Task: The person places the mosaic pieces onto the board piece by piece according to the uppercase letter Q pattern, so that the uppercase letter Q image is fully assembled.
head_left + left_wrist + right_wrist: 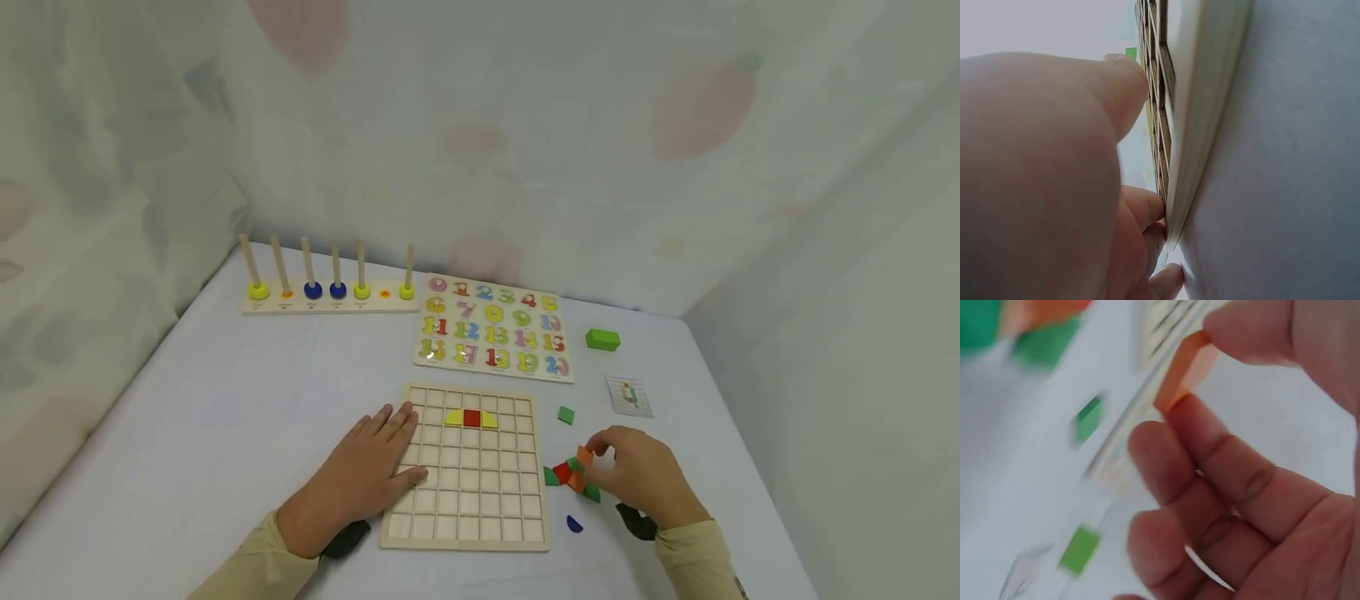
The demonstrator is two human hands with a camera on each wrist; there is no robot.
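Note:
My left hand (367,471) rests with spread, straight fingers on the left edge of a wooden grid board (469,502). Near the board's top, a red square tile (472,418) sits in a cell between two yellow curved tiles (454,417). To the right of the board, my right hand (637,471) pinches an orange tile (1186,370) between thumb and forefinger, its other fingers loosely bent. Below that hand lies a small pile of red, orange and green tiles (562,473). A green square tile (566,414) and a blue half-round tile (574,523) lie apart from the pile.
Behind the board lies a number puzzle (495,377). A wooden peg stand with yellow and blue rings (330,308) stands at the back left. On the right are a green block (603,339) and a small pattern card (615,406). Fabric walls (480,167) enclose the table.

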